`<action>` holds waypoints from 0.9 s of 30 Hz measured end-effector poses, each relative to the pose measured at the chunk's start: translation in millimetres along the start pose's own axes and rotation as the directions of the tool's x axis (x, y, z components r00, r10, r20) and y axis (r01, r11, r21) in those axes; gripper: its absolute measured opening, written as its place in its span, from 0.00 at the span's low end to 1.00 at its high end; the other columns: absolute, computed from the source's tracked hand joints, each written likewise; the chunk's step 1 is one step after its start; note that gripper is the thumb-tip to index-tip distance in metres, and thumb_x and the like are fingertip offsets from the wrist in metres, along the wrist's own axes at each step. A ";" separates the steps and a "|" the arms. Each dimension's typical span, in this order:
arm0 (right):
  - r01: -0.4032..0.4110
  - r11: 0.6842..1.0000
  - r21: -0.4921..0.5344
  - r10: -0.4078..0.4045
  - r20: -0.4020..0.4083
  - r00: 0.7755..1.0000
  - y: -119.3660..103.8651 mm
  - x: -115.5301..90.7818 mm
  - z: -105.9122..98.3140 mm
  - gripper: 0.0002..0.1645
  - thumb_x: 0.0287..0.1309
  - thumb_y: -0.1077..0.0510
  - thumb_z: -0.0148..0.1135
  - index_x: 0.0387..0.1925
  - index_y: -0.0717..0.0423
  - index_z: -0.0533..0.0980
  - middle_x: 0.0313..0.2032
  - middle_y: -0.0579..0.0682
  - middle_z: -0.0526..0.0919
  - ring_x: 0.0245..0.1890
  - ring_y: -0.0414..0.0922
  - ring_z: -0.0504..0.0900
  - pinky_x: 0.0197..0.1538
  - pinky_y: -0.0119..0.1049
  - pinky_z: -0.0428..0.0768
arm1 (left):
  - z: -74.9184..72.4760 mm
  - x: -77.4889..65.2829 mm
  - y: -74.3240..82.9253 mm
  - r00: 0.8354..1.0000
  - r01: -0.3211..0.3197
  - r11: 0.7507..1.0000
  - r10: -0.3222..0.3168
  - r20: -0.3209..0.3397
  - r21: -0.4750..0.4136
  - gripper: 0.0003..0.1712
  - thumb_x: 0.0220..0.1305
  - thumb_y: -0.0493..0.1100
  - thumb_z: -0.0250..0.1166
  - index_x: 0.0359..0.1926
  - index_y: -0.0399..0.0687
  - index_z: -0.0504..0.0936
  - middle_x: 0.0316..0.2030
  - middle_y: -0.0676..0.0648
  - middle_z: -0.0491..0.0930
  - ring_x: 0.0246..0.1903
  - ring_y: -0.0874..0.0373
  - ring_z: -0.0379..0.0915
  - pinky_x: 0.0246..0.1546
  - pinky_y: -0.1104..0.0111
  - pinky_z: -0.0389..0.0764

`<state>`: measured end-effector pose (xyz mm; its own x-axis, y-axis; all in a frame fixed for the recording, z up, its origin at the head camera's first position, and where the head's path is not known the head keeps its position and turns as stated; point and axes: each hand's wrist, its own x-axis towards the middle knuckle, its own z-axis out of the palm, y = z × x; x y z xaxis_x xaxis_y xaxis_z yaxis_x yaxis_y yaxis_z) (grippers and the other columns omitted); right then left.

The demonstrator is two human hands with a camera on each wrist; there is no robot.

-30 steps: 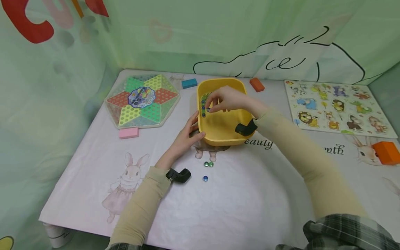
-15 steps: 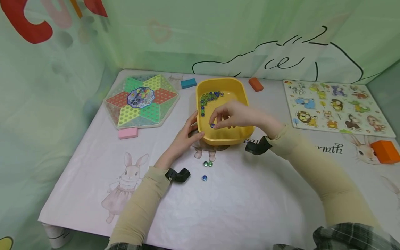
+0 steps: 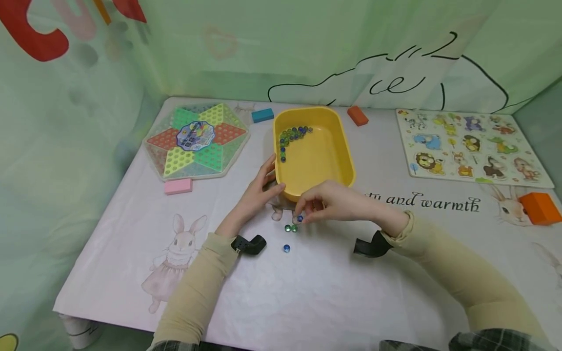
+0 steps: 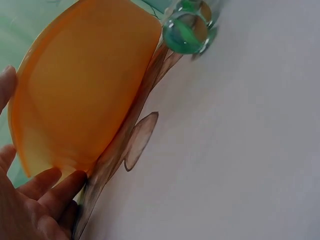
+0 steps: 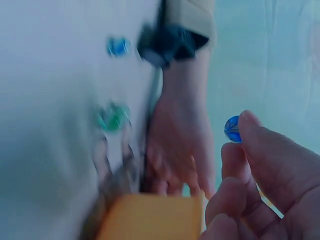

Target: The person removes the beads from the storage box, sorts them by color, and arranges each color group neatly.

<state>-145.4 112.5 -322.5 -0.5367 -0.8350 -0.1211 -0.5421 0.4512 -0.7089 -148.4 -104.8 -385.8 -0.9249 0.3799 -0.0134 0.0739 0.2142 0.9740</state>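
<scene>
Thumb and fingers of my left hand (image 3: 252, 197) hold the near left corner of a yellow plastic tub (image 3: 319, 168); in the left wrist view its fingertips (image 4: 75, 180) touch the tub's wall. Just in front of the tub, my right hand (image 3: 331, 202) pinches a blue marble (image 5: 232, 129) between thumb and index finger. Two green marbles (image 3: 291, 228) lie side by side on the table below that hand. Nearer the person is another blue marble (image 3: 287, 248). Inside the tub, several blue and green marbles (image 3: 287, 136) line the left and far left side.
A Chinese checkers board (image 3: 195, 141) lies at the far left, with a pink block (image 3: 178, 186) in front of it. Behind the tub are a blue block (image 3: 262, 115) and an orange-red block (image 3: 357, 116). An animal puzzle board (image 3: 471, 146) and an orange block (image 3: 540, 208) lie right.
My right hand has moved from the marbles inside the tub toward the person, over the near rim, carrying the blue marble. My left hand has stayed at the tub's corner.
</scene>
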 end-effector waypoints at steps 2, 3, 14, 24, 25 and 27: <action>-0.004 1.000 0.005 0.004 0.012 1.000 -0.7 -2.8 7.6 0.07 0.51 0.58 0.67 0.35 0.49 0.81 0.22 0.38 0.76 0.23 0.35 0.71 0.27 0.27 0.71 | 0.0 0.1 -0.1 1.000 0.005 1.000 -0.005 -0.003 0.003 0.42 0.66 0.43 0.55 0.73 0.57 0.41 0.71 0.41 0.49 0.67 0.46 0.53 0.66 0.54 0.56; -0.006 1.000 0.008 0.005 0.017 1.000 -0.9 -3.8 11.4 0.07 0.51 0.58 0.67 0.35 0.49 0.81 0.22 0.38 0.75 0.23 0.35 0.71 0.27 0.27 0.71 | 0.0 0.2 -0.3 1.000 0.006 1.000 -0.006 -0.004 0.001 0.42 0.66 0.43 0.55 0.73 0.57 0.41 0.70 0.41 0.49 0.67 0.46 0.53 0.66 0.54 0.57; -0.051 0.992 0.112 0.048 0.033 0.998 15.3 -7.2 53.7 0.06 0.50 0.58 0.68 0.33 0.50 0.80 0.20 0.38 0.75 0.19 0.32 0.68 0.24 0.25 0.69 | -0.5 2.0 -1.6 1.000 -0.008 1.000 0.008 -0.004 -0.012 0.42 0.66 0.41 0.55 0.73 0.56 0.41 0.70 0.39 0.49 0.66 0.46 0.54 0.66 0.54 0.57; -0.119 0.985 0.121 0.117 0.022 0.993 17.8 -5.8 68.0 0.06 0.50 0.56 0.68 0.31 0.49 0.79 0.19 0.38 0.73 0.19 0.32 0.68 0.24 0.25 0.68 | -0.9 1.9 -0.9 1.000 0.010 1.000 -0.010 -0.002 0.001 0.42 0.66 0.42 0.55 0.73 0.58 0.41 0.70 0.41 0.49 0.66 0.47 0.55 0.66 0.55 0.56; -0.119 0.985 0.124 0.117 0.022 0.993 17.7 -5.6 68.5 0.06 0.50 0.56 0.68 0.31 0.49 0.79 0.19 0.38 0.73 0.19 0.32 0.68 0.24 0.25 0.68 | -1.0 1.8 -0.7 1.000 0.011 1.000 -0.011 -0.003 0.000 0.42 0.66 0.42 0.55 0.73 0.58 0.41 0.70 0.41 0.49 0.66 0.47 0.55 0.66 0.55 0.56; -0.118 0.985 0.125 0.116 0.022 0.993 17.5 -5.1 69.3 0.06 0.50 0.56 0.68 0.31 0.49 0.79 0.19 0.38 0.73 0.19 0.32 0.68 0.24 0.25 0.68 | -1.1 1.6 -0.2 1.000 0.012 1.000 -0.012 -0.004 0.001 0.42 0.66 0.42 0.55 0.73 0.58 0.41 0.70 0.41 0.49 0.66 0.47 0.55 0.66 0.55 0.56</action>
<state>-107.4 102.9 -382.4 -0.5817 -0.7838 -0.2177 -0.3897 0.5035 -0.7711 -150.3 -105.2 -385.8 -0.9273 0.3735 -0.0240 0.0632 0.2195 0.9736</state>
